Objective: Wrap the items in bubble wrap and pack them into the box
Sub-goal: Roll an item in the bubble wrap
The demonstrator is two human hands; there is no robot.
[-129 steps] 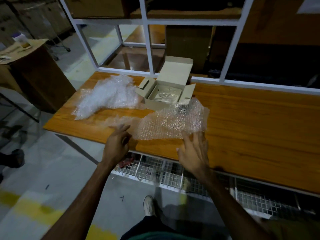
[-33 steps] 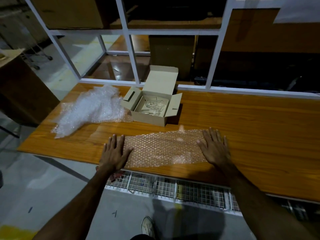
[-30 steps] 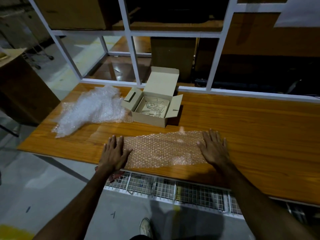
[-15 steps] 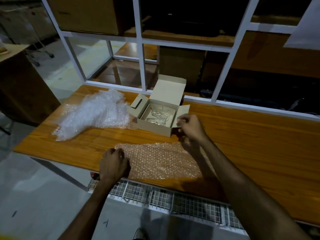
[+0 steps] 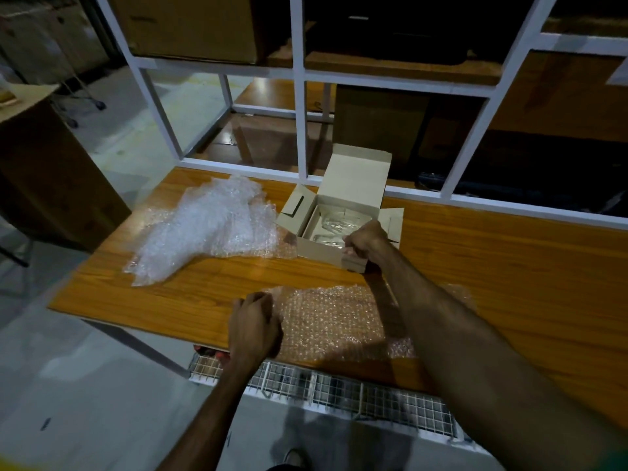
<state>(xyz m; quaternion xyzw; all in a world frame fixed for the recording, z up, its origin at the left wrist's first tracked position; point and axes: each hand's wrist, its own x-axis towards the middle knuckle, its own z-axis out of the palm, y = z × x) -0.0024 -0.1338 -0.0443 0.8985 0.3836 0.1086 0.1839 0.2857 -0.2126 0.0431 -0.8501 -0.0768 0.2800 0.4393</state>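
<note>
The right hand [image 5: 363,242] is gripping the box [image 5: 326,250] by its front edge. The left hand [image 5: 254,326], fingers curled, is sitting at the bubble wrap sheet's [image 5: 334,321] left edge near the table [image 5: 509,283] edge.

The table [image 5: 492,266] is glossy orange wood. The box [image 5: 353,185] is matt cardboard. Both bubble wrap sheets [image 5: 333,321] are clear, dimpled plastic.

The right hand [image 5: 365,241] left the right edge of the flat sheet of clear bubble wrap [image 5: 336,321] near the table's front and reached far to the open beige cardboard box [image 5: 339,229], where its curled fingers gripped the box's near right corner. The left hand [image 5: 255,326], earlier pressed flat on the sheet's left edge, curled into a fist there.
</note>
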